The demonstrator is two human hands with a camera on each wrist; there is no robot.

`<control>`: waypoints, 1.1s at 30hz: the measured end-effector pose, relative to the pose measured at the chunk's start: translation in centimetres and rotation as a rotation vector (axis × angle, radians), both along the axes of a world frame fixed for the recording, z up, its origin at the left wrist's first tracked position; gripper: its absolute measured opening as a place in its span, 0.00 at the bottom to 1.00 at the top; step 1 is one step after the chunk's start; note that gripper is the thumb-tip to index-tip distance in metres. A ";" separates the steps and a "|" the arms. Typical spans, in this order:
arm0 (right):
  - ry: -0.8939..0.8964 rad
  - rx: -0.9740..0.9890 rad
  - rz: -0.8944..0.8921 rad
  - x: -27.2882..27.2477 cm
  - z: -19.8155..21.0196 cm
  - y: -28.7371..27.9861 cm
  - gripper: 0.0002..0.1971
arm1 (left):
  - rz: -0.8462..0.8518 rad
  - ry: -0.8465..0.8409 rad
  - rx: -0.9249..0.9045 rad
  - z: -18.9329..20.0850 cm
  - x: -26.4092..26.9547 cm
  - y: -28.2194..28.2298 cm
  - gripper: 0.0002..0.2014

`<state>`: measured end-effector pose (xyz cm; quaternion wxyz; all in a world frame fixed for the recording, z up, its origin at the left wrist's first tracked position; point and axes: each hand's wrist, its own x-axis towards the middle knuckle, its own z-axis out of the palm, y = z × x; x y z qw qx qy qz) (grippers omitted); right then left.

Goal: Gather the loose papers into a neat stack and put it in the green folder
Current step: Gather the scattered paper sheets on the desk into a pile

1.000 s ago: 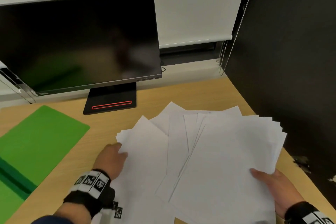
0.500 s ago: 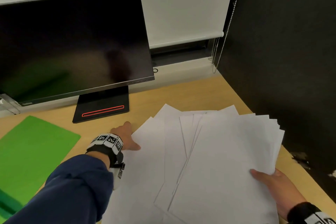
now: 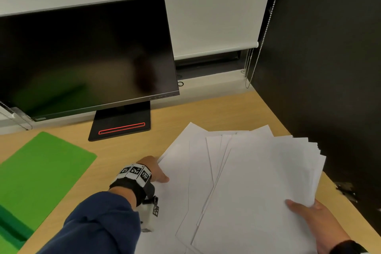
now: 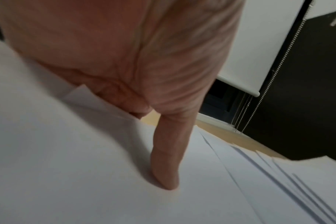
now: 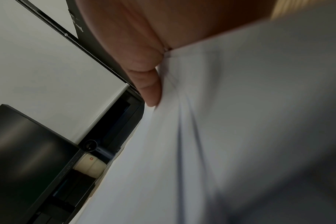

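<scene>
Several white papers (image 3: 257, 181) lie fanned out on the right half of the wooden desk (image 3: 206, 113). My left hand (image 3: 153, 171) pinches their left edge. In the left wrist view its thumb (image 4: 167, 166) presses on the top sheet (image 4: 86, 166) while the fingers go under the edge. My right hand (image 3: 313, 216) holds the near right corner of the papers, lifted slightly. In the right wrist view its thumb (image 5: 146, 84) lies on top of the sheets (image 5: 240, 121). The green folder (image 3: 41, 171) lies open at the left, apart from both hands.
A black monitor (image 3: 82, 57) on a stand base (image 3: 121, 126) sits at the back left. A black wall panel (image 3: 329, 68) borders the desk on the right, close to the papers. Blind chains (image 3: 249, 68) hang in the back corner.
My left hand slid forward along the left side of the papers and now pinches their far left edge. The right hand kept its hold on the near right corner.
</scene>
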<state>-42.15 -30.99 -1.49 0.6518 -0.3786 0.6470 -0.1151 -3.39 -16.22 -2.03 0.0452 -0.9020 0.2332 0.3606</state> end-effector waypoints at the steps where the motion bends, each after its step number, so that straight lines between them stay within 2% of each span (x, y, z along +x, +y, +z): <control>1: 0.000 0.004 0.006 -0.1 0.0 0.0 0.12 | 0.011 0.009 -0.013 -0.1 0.0 0.2 0.29; 6: 0.016 0.008 0.006 -0.1 -0.3 -0.2 0.19 | 0.108 -0.121 -0.088 -0.1 -1.1 0.2 0.42; 9: 0.034 0.018 0.018 -0.1 -0.4 -0.2 0.23 | 0.117 -0.109 -0.081 -0.4 -1.7 -0.1 0.43; 13: 0.022 0.023 0.012 -0.1 -0.3 -0.2 0.19 | 0.072 -0.090 -0.029 -0.4 -1.6 -0.3 0.37; 17: -0.004 0.007 0.012 -0.2 -0.3 -0.1 0.14 | 0.033 -0.240 0.052 -0.4 -2.4 -0.5 0.40; 22: 0.004 0.024 0.002 -0.2 -0.3 0.0 0.19 | 0.109 -0.093 -0.087 -1.0 -1.7 -0.5 0.41; 24: 0.006 0.028 -0.002 -0.3 -0.4 0.0 0.20 | 0.071 -0.132 -0.057 -0.6 -1.7 -0.6 0.41; 27: -0.008 0.035 0.001 -0.2 -0.1 -0.1 0.14 | -0.008 -0.232 -0.030 -0.3 -1.4 -0.9 0.41; 30: -0.027 0.047 -0.014 -0.1 0.1 0.0 0.14 | 0.018 -0.190 -0.051 -0.5 -0.7 -1.1 0.43; 33: -0.026 0.050 -0.023 -0.1 0.1 0.0 0.15 | 0.076 -0.086 -0.098 -0.5 -0.5 -1.4 0.41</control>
